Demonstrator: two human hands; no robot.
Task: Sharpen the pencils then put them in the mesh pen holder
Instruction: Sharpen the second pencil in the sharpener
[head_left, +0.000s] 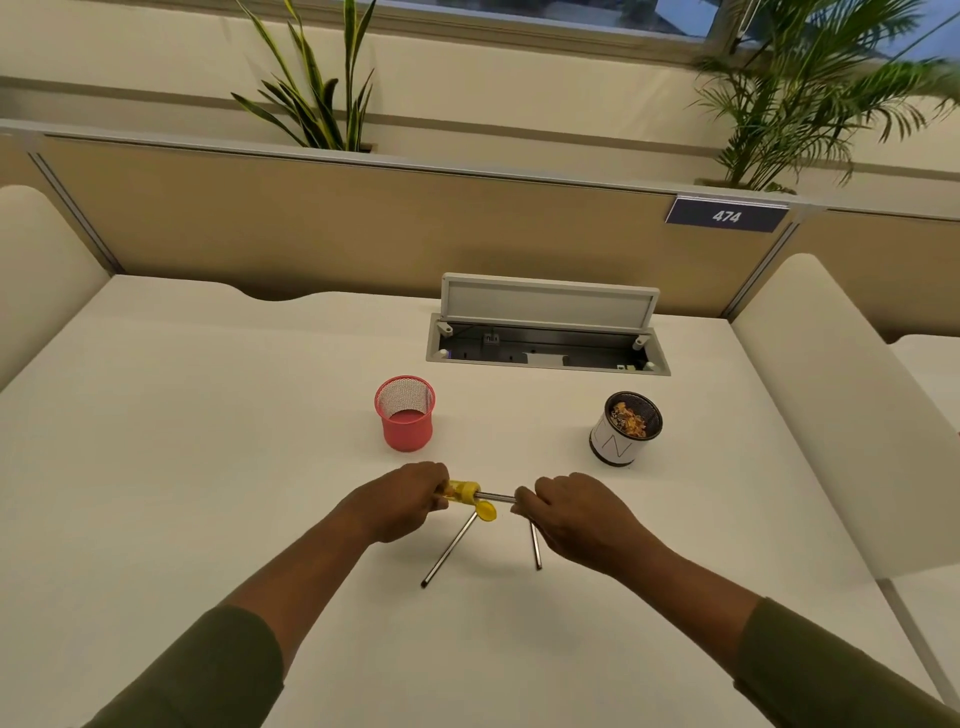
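My left hand (404, 500) grips a yellow sharpener (462, 492) whose round cap (487, 512) hangs open below it. My right hand (569, 517) holds a grey pencil (496, 497) level, its tip pushed into the sharpener. Two more grey pencils lie on the white desk beneath my hands: one slanting to the lower left (449, 550), another (535, 545) partly hidden under my right hand. The pink mesh pen holder (405, 413) stands upright behind my left hand, with no pencils in it.
A small black mesh cup with a white label (626, 428), filled with pencil shavings, stands at the right. Behind it is an open cable hatch (545, 332) in the desk (208, 441). Beige partitions close off the back and both sides.
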